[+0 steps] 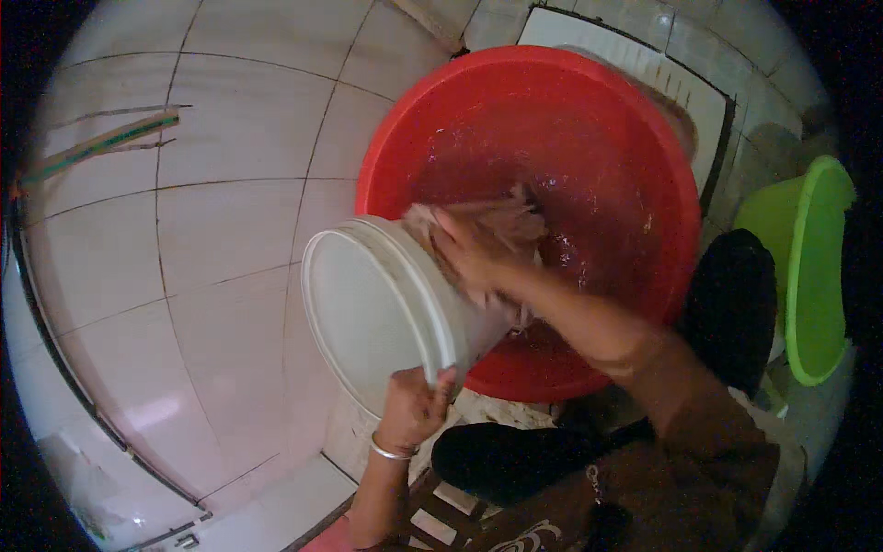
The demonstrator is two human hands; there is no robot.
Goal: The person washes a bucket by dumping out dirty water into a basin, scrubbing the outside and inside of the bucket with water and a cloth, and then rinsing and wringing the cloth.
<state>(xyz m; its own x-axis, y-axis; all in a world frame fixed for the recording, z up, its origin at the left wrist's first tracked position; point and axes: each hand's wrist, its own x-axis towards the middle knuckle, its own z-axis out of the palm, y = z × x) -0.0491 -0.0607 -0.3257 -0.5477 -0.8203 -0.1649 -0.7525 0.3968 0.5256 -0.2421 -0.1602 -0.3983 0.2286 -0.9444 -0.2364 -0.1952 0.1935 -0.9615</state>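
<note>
A white plastic bucket (363, 304) lies tilted over the near left rim of a large red basin (379, 138), its wide end toward the lower left. My left hand (416, 403), with a bangle at the wrist, is closed on the bucket's ridged rim. A wet, crumpled brownish cloth (515, 224) lies against the bucket's outer side, under my right hand (474, 262). My right hand is slightly blurred and presses the cloth to the bucket; some fingertips are hidden. Dark, glinting water (589, 184) sits in the basin.
A green tub (814, 276) stands tipped at the right. Behind the basin is a white floor-level fixture (708, 120). Large pale tiles (239, 221) cover the left side, with a green-marked strip (110, 140) and a dark pipe (69, 368). My knees flank the basin's near side.
</note>
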